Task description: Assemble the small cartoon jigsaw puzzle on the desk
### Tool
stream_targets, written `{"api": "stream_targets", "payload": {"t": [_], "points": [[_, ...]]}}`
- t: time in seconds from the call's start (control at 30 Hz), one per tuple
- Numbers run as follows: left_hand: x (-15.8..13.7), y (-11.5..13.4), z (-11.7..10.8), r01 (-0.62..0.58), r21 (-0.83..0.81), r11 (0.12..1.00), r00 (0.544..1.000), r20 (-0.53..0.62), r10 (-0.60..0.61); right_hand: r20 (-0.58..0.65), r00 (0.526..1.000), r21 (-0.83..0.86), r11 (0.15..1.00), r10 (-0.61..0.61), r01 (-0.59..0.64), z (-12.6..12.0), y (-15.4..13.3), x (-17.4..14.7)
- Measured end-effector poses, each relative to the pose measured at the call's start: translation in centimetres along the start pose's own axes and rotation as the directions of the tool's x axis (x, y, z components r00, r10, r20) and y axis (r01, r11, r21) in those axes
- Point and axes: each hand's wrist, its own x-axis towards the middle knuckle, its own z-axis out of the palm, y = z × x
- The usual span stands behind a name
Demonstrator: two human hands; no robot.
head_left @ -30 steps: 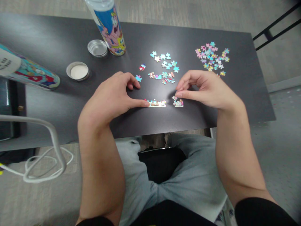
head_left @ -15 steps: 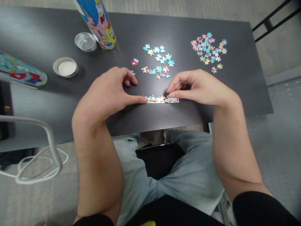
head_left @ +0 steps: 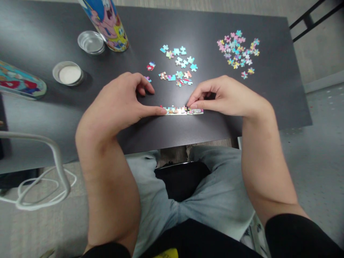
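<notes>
A narrow strip of joined jigsaw puzzle pieces [head_left: 177,110] lies near the table's front edge, its straight side towards me. My left hand [head_left: 120,96] rests its thumb on the strip's left end, the curled fingers well apart from the thumb. At the strip's right part, my right hand [head_left: 217,96] has thumb and fingertips pinched together on a puzzle piece [head_left: 197,111]. The fingertips partly cover that spot. Beyond the strip lie several loose puzzle pieces [head_left: 183,62], and a red and blue piece [head_left: 151,66] sits near my left fingers.
A larger pile of puzzle pieces [head_left: 238,50] lies at the far right of the dark table [head_left: 150,130]. To the left are a tall cartoon tube [head_left: 114,30], another printed tube [head_left: 23,80] and two round metal lids [head_left: 90,42]. A white cable [head_left: 57,157] hangs at the lower left.
The right-hand pieces of the strip now sit closer and straighter against the left part. Both hands keep nearly the same pose, while the whole view has shifted slightly.
</notes>
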Motion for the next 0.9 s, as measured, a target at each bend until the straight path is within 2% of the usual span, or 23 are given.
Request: {"api": "stream_targets", "payload": {"t": [0.4, 0.53, 0.63, 0.9], "points": [[-0.02, 0.06, -0.14, 0.029, -0.048, 0.998, 1.0, 0.0, -0.029, -0.006, 1.0, 0.054, 0.998, -0.013, 0.013, 0.21, -0.38, 0.06], [0.1, 0.23, -0.32, 0.045, -0.024, 0.999, 0.999, 0.03, -0.045, -0.002, 0.999, 0.017, 0.999, -0.033, 0.033, 0.2, -0.18, 0.12], [0.16, -0.13, -0.18, 0.035, -0.022, 0.999, 0.999, 0.008, -0.035, 0.022, 0.996, -0.021, 0.996, -0.081, 0.082, 0.07, 0.08, 0.23], [0.06, -0.63, 0.13, 0.019, -0.032, 0.999, 1.0, -0.02, -0.02, 0.041, 0.996, -0.101, 0.991, -0.085, 0.088, -0.32, -0.04, 0.21]]}}
